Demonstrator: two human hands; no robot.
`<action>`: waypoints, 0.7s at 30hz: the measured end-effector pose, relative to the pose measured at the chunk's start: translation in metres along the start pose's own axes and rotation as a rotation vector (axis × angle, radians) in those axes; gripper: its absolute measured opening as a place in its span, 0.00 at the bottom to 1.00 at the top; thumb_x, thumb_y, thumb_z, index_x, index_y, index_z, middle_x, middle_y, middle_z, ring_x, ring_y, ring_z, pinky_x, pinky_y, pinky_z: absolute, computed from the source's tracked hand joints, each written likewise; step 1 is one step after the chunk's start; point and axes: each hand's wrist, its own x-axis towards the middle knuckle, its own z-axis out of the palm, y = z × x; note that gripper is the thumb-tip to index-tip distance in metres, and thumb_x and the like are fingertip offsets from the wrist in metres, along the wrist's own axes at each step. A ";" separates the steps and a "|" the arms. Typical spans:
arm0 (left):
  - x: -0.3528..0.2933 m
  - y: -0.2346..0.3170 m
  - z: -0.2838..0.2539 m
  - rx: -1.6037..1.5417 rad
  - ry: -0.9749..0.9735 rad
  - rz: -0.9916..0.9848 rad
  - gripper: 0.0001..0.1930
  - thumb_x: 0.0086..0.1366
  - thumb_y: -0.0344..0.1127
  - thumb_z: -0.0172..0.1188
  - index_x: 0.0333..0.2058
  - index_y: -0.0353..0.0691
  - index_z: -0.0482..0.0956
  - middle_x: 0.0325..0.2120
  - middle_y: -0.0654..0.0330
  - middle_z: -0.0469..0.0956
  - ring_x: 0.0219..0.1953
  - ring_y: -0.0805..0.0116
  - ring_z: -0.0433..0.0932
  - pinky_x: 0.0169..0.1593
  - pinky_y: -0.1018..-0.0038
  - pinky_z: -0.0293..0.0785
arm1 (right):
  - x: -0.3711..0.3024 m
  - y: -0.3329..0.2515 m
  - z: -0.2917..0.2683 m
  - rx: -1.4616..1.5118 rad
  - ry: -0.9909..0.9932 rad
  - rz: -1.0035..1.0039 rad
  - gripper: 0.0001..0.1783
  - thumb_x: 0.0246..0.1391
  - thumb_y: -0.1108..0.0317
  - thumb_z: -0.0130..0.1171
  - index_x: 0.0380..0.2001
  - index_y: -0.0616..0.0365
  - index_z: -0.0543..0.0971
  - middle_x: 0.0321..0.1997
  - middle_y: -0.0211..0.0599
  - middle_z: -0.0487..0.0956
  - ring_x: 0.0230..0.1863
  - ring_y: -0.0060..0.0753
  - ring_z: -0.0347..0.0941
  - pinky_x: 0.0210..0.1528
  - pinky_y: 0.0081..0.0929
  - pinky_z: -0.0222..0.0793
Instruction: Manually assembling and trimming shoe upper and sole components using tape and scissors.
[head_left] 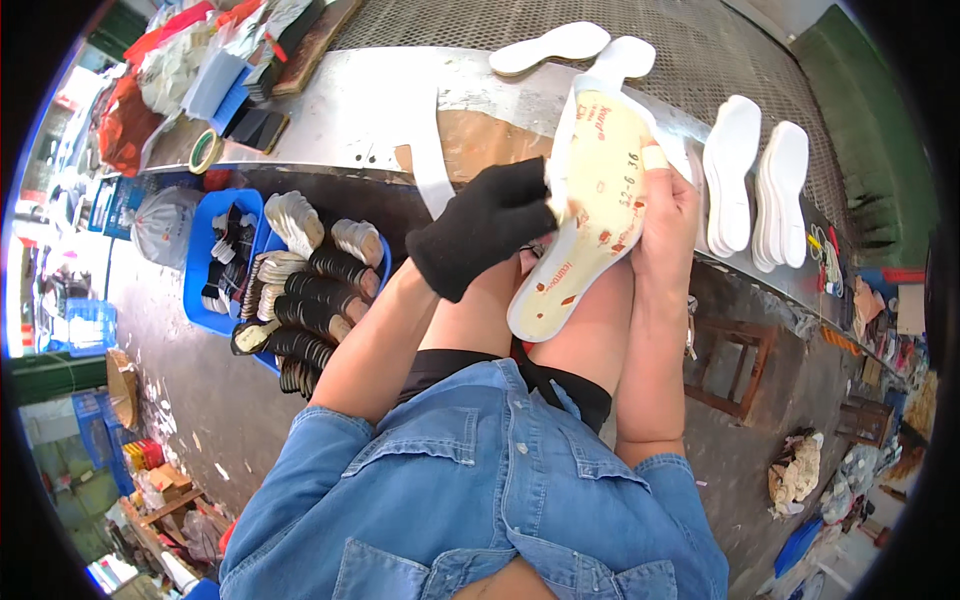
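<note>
A shoe insole (597, 205), cream underneath with a white edge and printed marks, is held at a slant above my lap. My left hand (485, 230) wears a black glove with bare fingertips, which pinch the insole's left edge near its middle. On the opposite edge, my bare right hand (668, 215) grips it, thumb over the printed face and fingers behind. Just beyond the insole's upper end, a white insole (622, 60) lies on the bench, partly hidden. Another white insole pile (550, 47) lies to its left.
Stacked white insoles (732, 170) and a second stack (783, 190) lie on the metal bench (300, 135), near scissors (832, 262). A phone (259, 129) and tape roll (205, 151) sit left. Blue baskets (208, 317) of bundled pieces and a wooden stool (735, 365) stand below.
</note>
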 end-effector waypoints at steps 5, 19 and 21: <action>-0.001 -0.007 -0.008 0.015 0.106 -0.044 0.13 0.62 0.34 0.55 0.44 0.35 0.76 0.29 0.66 0.77 0.29 0.82 0.71 0.33 0.82 0.68 | 0.001 0.003 -0.006 0.007 -0.060 0.044 0.22 0.63 0.55 0.42 0.37 0.65 0.76 0.30 0.31 0.78 0.29 0.16 0.72 0.31 0.17 0.67; 0.014 -0.056 -0.026 -0.088 0.150 -0.149 0.17 0.67 0.42 0.47 0.47 0.37 0.71 0.33 0.61 0.77 0.20 0.82 0.65 0.23 0.86 0.59 | -0.009 0.019 -0.082 -0.630 0.276 -0.305 0.24 0.51 0.65 0.56 0.52 0.59 0.69 0.45 0.49 0.72 0.39 0.39 0.72 0.39 0.33 0.69; 0.010 -0.055 -0.025 -0.060 0.124 -0.170 0.16 0.66 0.41 0.47 0.47 0.37 0.72 0.32 0.61 0.78 0.20 0.82 0.66 0.23 0.86 0.60 | 0.009 -0.003 -0.120 -1.239 0.484 -0.293 0.24 0.44 0.64 0.61 0.48 0.56 0.73 0.41 0.47 0.70 0.43 0.47 0.67 0.45 0.39 0.64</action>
